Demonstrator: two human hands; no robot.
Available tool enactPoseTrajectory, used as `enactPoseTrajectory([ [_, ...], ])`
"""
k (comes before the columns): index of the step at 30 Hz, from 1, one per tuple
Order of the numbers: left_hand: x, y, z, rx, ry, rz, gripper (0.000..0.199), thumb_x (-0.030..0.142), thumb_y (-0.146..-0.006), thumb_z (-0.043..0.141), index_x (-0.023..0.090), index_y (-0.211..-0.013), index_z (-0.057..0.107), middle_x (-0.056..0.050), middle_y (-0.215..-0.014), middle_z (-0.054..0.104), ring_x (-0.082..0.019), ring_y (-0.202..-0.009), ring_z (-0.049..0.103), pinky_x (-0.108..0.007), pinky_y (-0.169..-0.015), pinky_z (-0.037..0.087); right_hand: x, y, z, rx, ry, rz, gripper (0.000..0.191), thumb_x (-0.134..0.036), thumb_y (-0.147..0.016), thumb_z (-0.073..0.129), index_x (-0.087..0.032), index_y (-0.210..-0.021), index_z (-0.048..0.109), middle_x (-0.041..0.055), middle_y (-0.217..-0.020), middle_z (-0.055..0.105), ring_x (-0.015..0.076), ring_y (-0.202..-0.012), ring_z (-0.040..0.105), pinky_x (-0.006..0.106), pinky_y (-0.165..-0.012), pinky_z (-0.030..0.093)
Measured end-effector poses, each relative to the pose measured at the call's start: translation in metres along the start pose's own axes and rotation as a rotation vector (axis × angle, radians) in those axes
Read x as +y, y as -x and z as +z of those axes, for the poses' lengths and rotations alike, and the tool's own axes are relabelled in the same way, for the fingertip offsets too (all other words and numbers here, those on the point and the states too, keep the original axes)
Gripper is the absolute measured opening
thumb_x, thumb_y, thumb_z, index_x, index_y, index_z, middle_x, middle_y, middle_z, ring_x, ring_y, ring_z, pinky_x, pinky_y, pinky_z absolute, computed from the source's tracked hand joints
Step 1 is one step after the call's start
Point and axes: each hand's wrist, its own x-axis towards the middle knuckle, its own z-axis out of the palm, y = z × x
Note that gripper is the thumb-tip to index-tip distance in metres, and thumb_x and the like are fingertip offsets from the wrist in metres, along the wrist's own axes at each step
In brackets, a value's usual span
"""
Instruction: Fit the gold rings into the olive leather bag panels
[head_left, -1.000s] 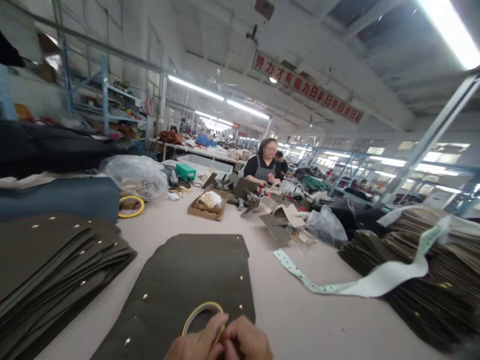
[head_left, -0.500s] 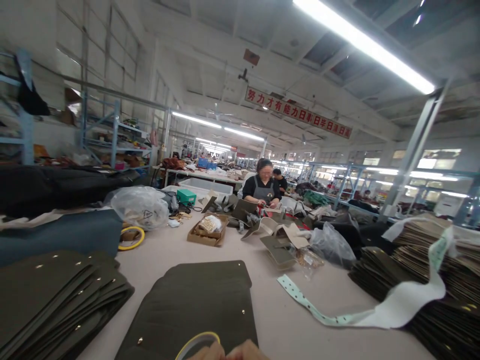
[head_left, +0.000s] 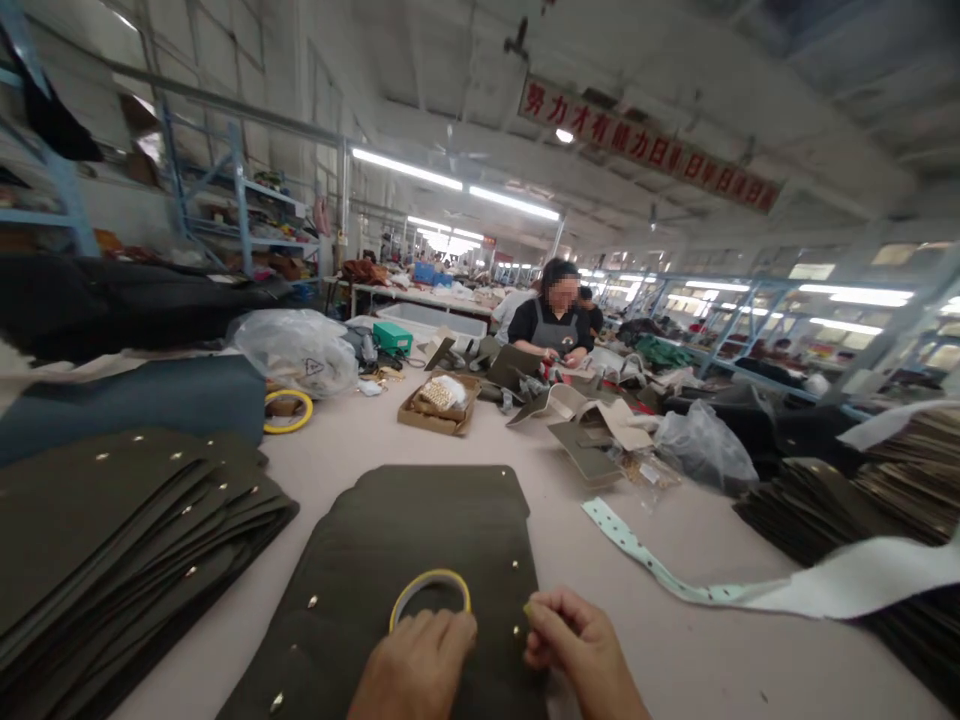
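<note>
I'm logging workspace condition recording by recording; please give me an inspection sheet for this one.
Surface: pale tabletop, partly covered.
Job's things: dark panel with metal studs lies flat; yellow-rimmed ring over it.
Clutter: open carton, clear bags, panel stacks, dotted strip.
Grips: left grip holds the ring; right grip pinches a small yellowish piece.
Cables: thin dark line by the green box, possibly one.
Surroundings: co-worker across the tabletop, blue shelving, red-lettered banner.

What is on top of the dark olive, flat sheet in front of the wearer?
Small gold-coloured studs dot the sheet; the left hand holds a round yellow-rimmed roll over it. Whatever lies beneath that hand is covered.
</note>
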Motion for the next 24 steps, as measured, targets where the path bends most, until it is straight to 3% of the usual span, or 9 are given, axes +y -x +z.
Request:
enactPoseTrajectory([
  [5, 0.010, 0.000, -0.009, -0.325, 0.055, -0.113, 0.014, 0.016, -0.094, 0.042, 0.021, -0.087, 0.053, -0.001, -0.077, 0.060, -0.020, -0.071, 0.054, -0.032, -0.064, 0.040, -0.002, 0.000, -0.007, -0.025, 0.055, 0.079, 0.044, -0.051, -0.058, 0.081, -0.013, -0.074, 0.067, 0.0010, -0.060, 0.065, 0.0111, -0.053, 0.060, 0.024, -0.056, 0.054],
  [8, 0.015, -0.004, -0.011, -0.444, 0.066, -0.124, 0.014, 0.016, -0.094, 0.042, 0.020, -0.089, 0.054, -0.002, -0.081, 0.059, -0.021, -0.076, 0.051, -0.033, -0.067, 0.040, -0.001, -0.002, -0.006, -0.047, 0.079, 0.113, 0.044, -0.051, -0.058, 0.081, -0.013, -0.076, 0.067, 0.0013, -0.061, 0.066, 0.0116, -0.055, 0.061, 0.025, -0.058, 0.055],
  [13, 0.019, -0.008, -0.018, -0.553, 0.126, -0.110, 0.018, 0.018, -0.096, 0.035, 0.020, -0.093, 0.053, -0.003, -0.085, 0.059, -0.022, -0.079, 0.051, -0.036, -0.071, 0.042, -0.002, 0.001, -0.007, -0.066, 0.110, 0.080, 0.041, -0.049, -0.064, 0.078, -0.013, -0.079, 0.067, 0.0015, -0.065, 0.066, 0.0123, -0.059, 0.062, 0.027, -0.061, 0.056],
  [20, 0.023, -0.007, -0.026, -0.650, 0.222, -0.083, 0.013, 0.016, -0.096, 0.037, 0.020, -0.096, 0.050, -0.002, -0.089, 0.059, -0.019, -0.080, 0.054, -0.031, -0.068, 0.046, -0.007, 0.005, -0.012, -0.086, 0.140, 0.067, 0.040, -0.049, -0.065, 0.077, -0.014, -0.080, 0.066, 0.0006, -0.065, 0.066, 0.0116, -0.059, 0.062, 0.025, -0.061, 0.055],
  [24, 0.022, -0.003, -0.023, -0.645, 0.189, -0.069, 0.010, 0.016, -0.095, 0.040, 0.020, -0.095, 0.049, -0.002, -0.088, 0.059, -0.020, -0.080, 0.054, -0.030, -0.067, 0.047, -0.011, 0.024, -0.013, -0.235, 0.238, 0.169, 0.034, -0.046, -0.069, 0.073, -0.014, -0.076, 0.063, -0.0020, -0.057, 0.062, 0.0089, -0.049, 0.056, 0.022, -0.051, 0.049],
])
